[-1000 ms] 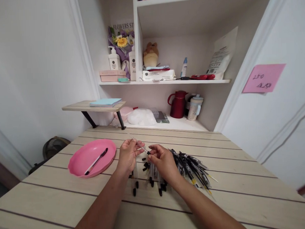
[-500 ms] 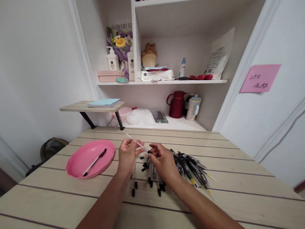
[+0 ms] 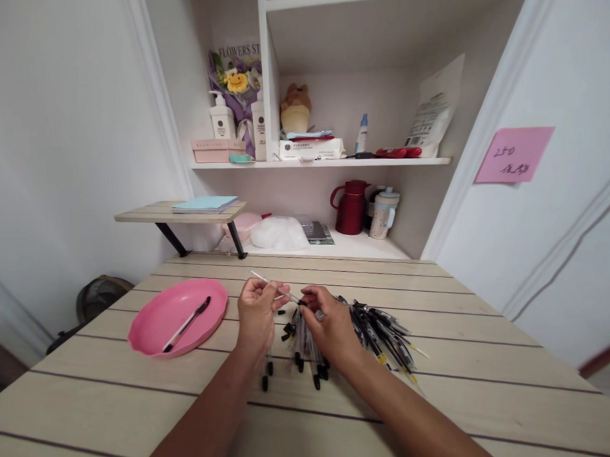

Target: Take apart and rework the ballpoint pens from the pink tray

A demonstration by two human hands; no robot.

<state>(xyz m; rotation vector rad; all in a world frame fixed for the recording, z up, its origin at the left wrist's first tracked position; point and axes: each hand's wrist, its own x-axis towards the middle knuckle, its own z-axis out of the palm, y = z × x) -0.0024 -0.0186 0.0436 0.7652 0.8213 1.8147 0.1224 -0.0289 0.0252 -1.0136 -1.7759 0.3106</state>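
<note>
My left hand [image 3: 256, 311] pinches a slim, pale pen [image 3: 263, 278] by its shaft, tilted down toward the right. At the pen's dark lower end, the thumb and fingers of my right hand [image 3: 329, 321] are closed on the black tip [image 3: 301, 302]. Below and between my hands lie several clear pen barrels [image 3: 304, 348] with black ends. Small black pen pieces [image 3: 287, 332] are scattered beside them. To the right of my right hand spreads a heap of black and clear pen parts [image 3: 381, 332], some with yellow ends.
A pink dish [image 3: 143, 321] at the left holds one black-capped pen [image 3: 187, 324]. Behind it stands a small raised shelf [image 3: 149, 212] bearing blue paper [image 3: 205, 204]. At the back are a red jug [image 3: 352, 210], a pale tumbler [image 3: 384, 216] and a white plastic bag [image 3: 279, 233].
The view has shifted slightly. Both hands keep their hold on the pen, whose far end sits a little lower, at a slightly flatter tilt.
</note>
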